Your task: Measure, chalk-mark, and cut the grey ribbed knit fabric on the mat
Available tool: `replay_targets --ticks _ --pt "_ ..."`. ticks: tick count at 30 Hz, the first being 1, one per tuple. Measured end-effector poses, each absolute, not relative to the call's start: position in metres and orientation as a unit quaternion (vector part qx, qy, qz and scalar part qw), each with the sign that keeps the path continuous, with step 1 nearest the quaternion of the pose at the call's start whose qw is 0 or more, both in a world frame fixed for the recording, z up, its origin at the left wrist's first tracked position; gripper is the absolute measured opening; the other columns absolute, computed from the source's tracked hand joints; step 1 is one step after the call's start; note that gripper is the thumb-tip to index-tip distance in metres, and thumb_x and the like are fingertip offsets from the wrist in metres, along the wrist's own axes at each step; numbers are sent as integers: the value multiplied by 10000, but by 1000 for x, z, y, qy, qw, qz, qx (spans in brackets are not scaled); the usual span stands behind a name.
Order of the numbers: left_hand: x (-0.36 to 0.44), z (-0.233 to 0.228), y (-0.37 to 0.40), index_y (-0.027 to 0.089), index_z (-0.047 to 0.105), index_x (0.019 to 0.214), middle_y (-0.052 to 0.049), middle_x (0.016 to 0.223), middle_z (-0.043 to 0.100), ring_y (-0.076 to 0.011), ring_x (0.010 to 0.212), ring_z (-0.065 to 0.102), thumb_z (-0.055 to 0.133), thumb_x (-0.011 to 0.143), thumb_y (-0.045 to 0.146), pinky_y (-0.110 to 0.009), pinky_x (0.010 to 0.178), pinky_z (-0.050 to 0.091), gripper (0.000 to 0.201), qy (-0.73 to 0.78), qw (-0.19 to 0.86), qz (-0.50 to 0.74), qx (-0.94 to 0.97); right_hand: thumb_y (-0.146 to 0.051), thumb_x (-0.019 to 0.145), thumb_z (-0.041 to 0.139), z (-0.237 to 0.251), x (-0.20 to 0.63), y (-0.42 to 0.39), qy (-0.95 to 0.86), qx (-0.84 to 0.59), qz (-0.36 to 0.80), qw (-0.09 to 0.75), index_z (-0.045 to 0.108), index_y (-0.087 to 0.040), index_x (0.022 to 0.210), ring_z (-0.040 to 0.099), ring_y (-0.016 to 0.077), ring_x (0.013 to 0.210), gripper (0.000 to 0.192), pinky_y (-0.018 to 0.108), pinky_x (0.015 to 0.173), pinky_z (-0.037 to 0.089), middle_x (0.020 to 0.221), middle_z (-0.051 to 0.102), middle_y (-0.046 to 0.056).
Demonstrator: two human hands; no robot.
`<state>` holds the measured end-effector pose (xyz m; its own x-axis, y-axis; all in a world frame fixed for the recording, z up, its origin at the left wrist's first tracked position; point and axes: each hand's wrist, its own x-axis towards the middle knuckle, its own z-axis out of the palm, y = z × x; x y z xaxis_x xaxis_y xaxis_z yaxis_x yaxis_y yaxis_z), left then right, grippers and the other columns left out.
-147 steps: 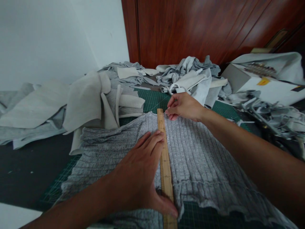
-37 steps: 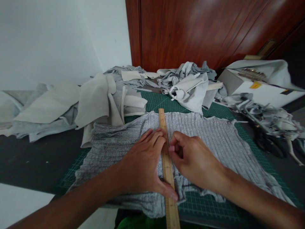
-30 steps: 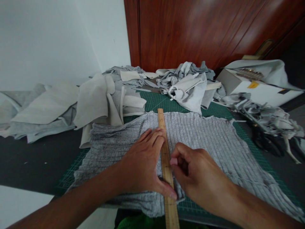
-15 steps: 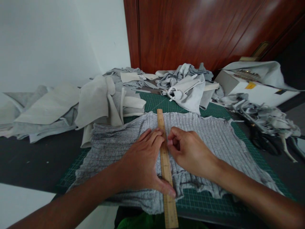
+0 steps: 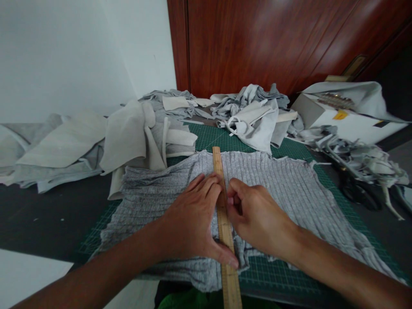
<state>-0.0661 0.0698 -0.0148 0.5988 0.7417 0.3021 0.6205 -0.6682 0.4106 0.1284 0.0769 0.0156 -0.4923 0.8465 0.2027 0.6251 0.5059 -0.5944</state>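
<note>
Marking along the wooden ruler (image 5: 224,223), laid on the grey ribbed fabric (image 5: 283,189). Left hand (image 5: 189,219) flat, fingers spread, pinning it; right hand (image 5: 257,216) pinching something small, unidentifiable. Next: steady pressure, no ruler slip.

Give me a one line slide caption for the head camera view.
Left hand pins a wooden ruler on grey ribbed fabric; right hand pinched beside it.
</note>
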Motion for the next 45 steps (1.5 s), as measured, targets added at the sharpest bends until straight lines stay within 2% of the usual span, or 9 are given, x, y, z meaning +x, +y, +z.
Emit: replay_targets --ticks 5,9,11,14,18,28,38,45 --pt "-65 -16 70 130 493 1363 -277 1533 528 -459 1507 443 857 540 809 -653 1273 314 1127 388 132 237 881 -87 887 538 17 138 37 -813 -442 308 220 536 -225 812 463 100 435 157 260 433 286 572 562 -41" --pt "-65 -15 70 137 497 1357 -269 1534 527 -458 1513 435 866 547 784 -650 1273 314 1100 385 135 236 882 -62 862 562 27 144 30 -823 -435 331 159 559 -226 782 501 106 480 182 256 447 290 606 599 -35" --pt "-65 -13 70 152 497 1360 -265 1536 524 -467 1501 445 873 554 767 -671 1261 317 1081 385 138 231 883 -56 864 576 34 144 47 -826 -433 321 166 577 -222 810 520 107 496 174 254 468 309 623 612 -39" --pt "-65 -11 70 166 505 1356 -248 1505 552 -469 1463 481 883 545 760 -680 1246 332 1074 385 148 234 880 -122 915 604 37 141 94 -811 -433 306 247 611 -214 906 606 130 577 92 252 541 398 696 667 -23" --pt "-65 -11 71 137 498 1368 -274 1544 513 -475 1476 462 879 525 796 -664 1255 327 1135 383 143 233 882 -163 891 666 28 135 161 -780 -481 268 296 625 -199 939 619 157 586 73 277 574 435 701 692 -3" --pt "-66 -12 72 168 521 1350 -246 1518 550 -470 1485 459 871 512 825 -663 1264 311 1121 379 153 249 878 -113 895 644 19 122 209 -789 -528 182 255 663 -153 970 631 159 621 87 296 629 447 747 717 41" --pt "-67 -13 71 146 508 1373 -255 1533 536 -459 1496 450 854 525 840 -642 1270 318 1149 380 146 241 881 -87 874 660 21 113 216 -802 -534 153 218 708 -133 959 631 170 659 108 301 679 443 745 710 44" --pt "-68 -14 72 157 506 1374 -254 1542 528 -466 1495 449 868 517 834 -655 1273 305 1151 381 145 245 880 -50 860 627 22 104 211 -815 -533 94 205 697 -141 935 618 197 735 137 304 689 396 797 707 63"
